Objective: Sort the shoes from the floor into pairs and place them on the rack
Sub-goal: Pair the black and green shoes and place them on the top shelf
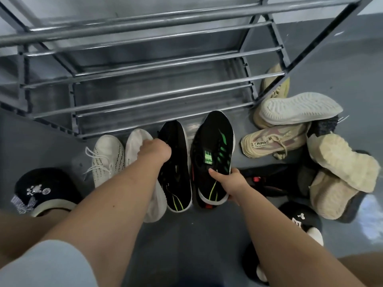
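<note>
Two hands work: right hand (232, 184) grips green-striped black shoe (211, 160) at its heel; left hand (156, 150) holds matching black shoe (176, 168) just left. White shoes (107, 160) further left, beige pile (290, 139) right, rack (145, 79) far.

You're working in dim, cool, even light. Soft shadows pool under the rack (145, 83); a pale glare patch sits on the floor (371, 216) at right. Wide-angle bending splays the rack's bars, and the frame edges go soft.
</note>
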`<control>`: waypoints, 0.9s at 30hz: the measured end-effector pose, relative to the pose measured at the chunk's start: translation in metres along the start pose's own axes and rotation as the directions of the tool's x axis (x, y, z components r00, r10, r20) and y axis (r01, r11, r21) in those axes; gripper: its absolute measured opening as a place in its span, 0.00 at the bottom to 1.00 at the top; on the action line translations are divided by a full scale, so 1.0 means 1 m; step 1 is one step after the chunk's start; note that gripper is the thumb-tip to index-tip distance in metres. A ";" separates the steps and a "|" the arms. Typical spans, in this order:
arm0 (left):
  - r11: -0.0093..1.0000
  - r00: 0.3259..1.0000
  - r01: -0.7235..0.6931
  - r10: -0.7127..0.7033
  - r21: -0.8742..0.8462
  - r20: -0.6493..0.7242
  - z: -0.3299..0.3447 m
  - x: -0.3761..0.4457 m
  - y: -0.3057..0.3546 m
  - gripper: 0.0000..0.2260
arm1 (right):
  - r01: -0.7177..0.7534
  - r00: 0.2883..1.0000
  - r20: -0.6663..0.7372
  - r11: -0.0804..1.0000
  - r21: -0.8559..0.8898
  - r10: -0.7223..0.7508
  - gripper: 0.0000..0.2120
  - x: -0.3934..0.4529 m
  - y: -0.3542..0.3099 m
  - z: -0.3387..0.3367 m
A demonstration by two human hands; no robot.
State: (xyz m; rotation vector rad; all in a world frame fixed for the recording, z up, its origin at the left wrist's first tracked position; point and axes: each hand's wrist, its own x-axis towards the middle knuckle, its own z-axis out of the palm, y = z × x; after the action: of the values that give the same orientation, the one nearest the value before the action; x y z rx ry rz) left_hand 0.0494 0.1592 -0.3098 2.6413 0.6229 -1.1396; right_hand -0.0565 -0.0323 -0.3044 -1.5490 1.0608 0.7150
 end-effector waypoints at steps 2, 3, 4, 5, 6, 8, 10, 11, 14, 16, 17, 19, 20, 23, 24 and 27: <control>0.995 0.998 0.066 -0.064 -0.076 0.027 -0.005 0.001 0.003 0.21 | -0.007 1.000 0.001 1.000 -0.007 0.007 0.36 -0.001 0.000 -0.001; 0.989 0.995 0.091 -0.085 -0.117 0.053 -0.009 0.002 0.005 0.21 | -0.008 1.000 0.002 1.000 -0.010 0.008 0.35 -0.002 0.000 -0.002; 0.982 0.993 0.096 -0.083 -0.163 0.090 -0.012 0.005 0.006 0.20 | -0.006 1.000 0.006 1.000 -0.016 0.006 0.34 -0.002 0.001 -0.002; 0.975 0.991 0.082 -0.058 -0.205 0.119 -0.016 0.006 0.008 0.19 | -0.003 1.000 0.012 1.000 -0.016 0.004 0.34 -0.003 0.002 -0.003; 0.965 0.988 0.065 -0.028 -0.253 0.150 -0.020 0.007 0.009 0.19 | 0.001 1.000 0.020 1.000 -0.016 -0.001 0.33 -0.004 0.001 -0.004; 0.934 0.981 0.072 -0.002 -0.349 0.195 -0.026 0.006 0.010 0.20 | 0.018 0.999 0.028 1.000 -0.020 -0.017 0.32 -0.006 0.001 -0.006; 0.935 0.970 0.079 0.008 -0.345 0.243 -0.031 0.001 0.006 0.24 | 0.032 0.999 0.030 0.999 -0.019 -0.031 0.30 -0.008 0.001 -0.009; 0.937 0.966 0.078 0.013 -0.341 0.257 -0.033 0.002 0.004 0.29 | 0.036 0.999 0.031 0.999 -0.012 -0.035 0.30 -0.009 0.001 -0.011; 0.937 0.967 0.067 0.024 -0.342 0.255 -0.034 0.004 -0.004 0.36 | 0.042 0.998 0.041 0.999 0.024 -0.043 0.29 -0.012 0.003 -0.015; 0.963 0.965 0.030 0.041 -0.266 0.258 -0.030 0.001 -0.004 0.30 | 0.045 0.998 0.044 0.997 0.058 -0.048 0.26 -0.013 0.003 -0.018; 0.976 0.969 -0.004 0.057 -0.218 0.239 -0.026 0.002 -0.003 0.27 | 0.047 0.998 0.042 0.997 0.065 -0.050 0.26 -0.013 0.003 -0.019; 0.994 0.983 -0.106 0.110 -0.035 0.146 -0.021 0.000 -0.001 0.24 | 0.053 0.998 0.031 0.996 0.066 -0.055 0.25 -0.015 0.004 -0.022; 0.983 0.982 -0.172 0.167 0.059 0.083 -0.019 -0.002 0.000 0.25 | 0.057 0.998 0.024 0.996 0.069 -0.059 0.25 -0.015 0.005 -0.023; 0.953 0.973 -0.226 0.230 0.204 0.002 -0.007 -0.001 0.000 0.28 | 0.072 0.997 0.002 0.995 0.073 -0.073 0.26 -0.015 0.007 -0.024; 0.950 0.974 -0.216 0.226 0.227 -0.017 -0.006 -0.002 0.000 0.29 | 0.078 0.997 0.001 0.994 0.072 -0.078 0.26 -0.015 0.007 -0.024; 0.934 0.970 -0.224 0.240 0.277 -0.024 -0.003 0.000 0.000 0.29 | 0.083 0.996 0.013 0.993 0.085 -0.085 0.24 -0.014 0.006 -0.022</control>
State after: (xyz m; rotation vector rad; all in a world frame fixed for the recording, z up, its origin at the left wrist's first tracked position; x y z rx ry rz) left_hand 0.0518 0.1601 -0.3074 2.8877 0.1599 -1.1534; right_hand -0.0696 -0.0502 -0.2897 -1.5033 0.9948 0.6170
